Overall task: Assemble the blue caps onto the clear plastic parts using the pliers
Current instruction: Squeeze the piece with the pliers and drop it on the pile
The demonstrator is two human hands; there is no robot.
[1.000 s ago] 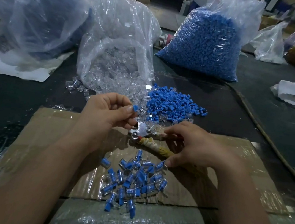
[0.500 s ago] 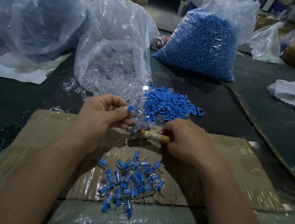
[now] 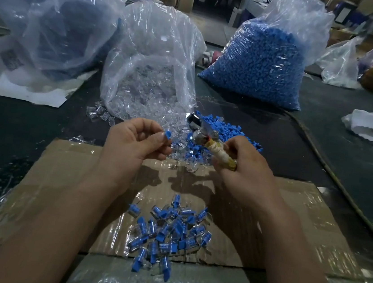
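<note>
While right hand (image 3: 245,172) grips pliers (image 3: 220,152), left hand (image 3: 133,149) pinches blue cap (image 3: 168,136)

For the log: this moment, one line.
left hand pinches blue cap | right hand grips pliers | finished pile on cardboard

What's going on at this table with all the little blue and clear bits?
A person is capping clear plastic parts. The left hand pinches one small blue plastic cap; the right hand grips metal pliers with a tape-wrapped handle. A pile of finished blue-and-clear pieces lies on the brown cardboard sheet. A heap of loose blue caps and a clear bag of clear parts sit beyond the hands.
</note>
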